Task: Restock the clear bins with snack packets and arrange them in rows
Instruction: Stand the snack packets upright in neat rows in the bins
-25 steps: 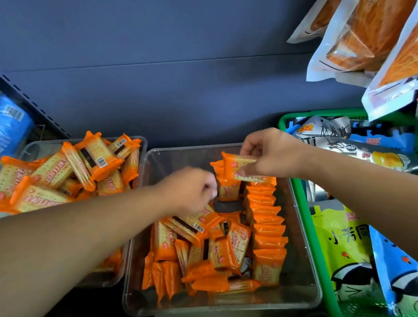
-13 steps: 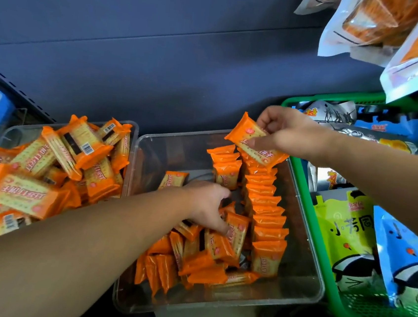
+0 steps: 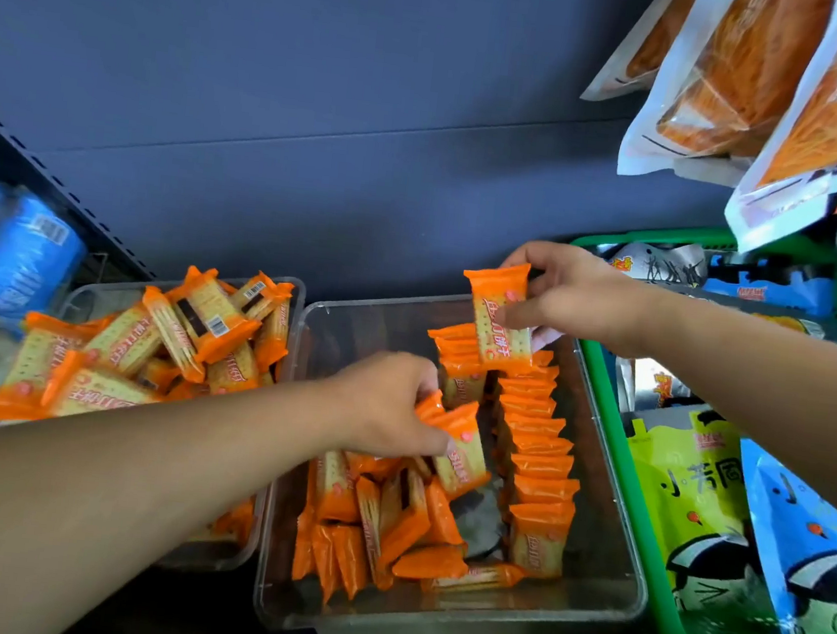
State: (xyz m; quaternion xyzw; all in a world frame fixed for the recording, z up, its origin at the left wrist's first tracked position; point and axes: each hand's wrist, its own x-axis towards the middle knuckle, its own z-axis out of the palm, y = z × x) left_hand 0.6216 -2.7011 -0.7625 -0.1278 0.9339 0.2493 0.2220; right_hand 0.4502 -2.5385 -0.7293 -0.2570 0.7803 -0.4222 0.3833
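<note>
**Over the middle bin, both hands are holding packets**

At the back of the middle clear bin (image 3: 369, 327), the right hand (image 3: 579, 295) is pinching one orange cracker packet (image 3: 498, 320) between thumb and fingers, holding it upright just above the far end of the row. The left hand (image 3: 386, 406) is reaching into the same bin, its fingers curling round another orange packet (image 3: 462, 450) at the top of the loose heap.

Inside this bin, a row of packets (image 3: 538, 458) is standing on edge along the right side, running from back to front, with a shorter row starting beside it at the back. A jumbled heap of packets (image 3: 384, 525) is lying across the left and front.

Just to the left, a second clear bin (image 3: 94, 290) is overflowing with a pile of the same packets (image 3: 155, 346). To the right, a green basket (image 3: 672, 237) is holding larger bags, among them a yellow-green bag (image 3: 682, 489) and a blue bag (image 3: 806, 538). Big orange snack bags (image 3: 741, 77) are hanging above it.
</note>
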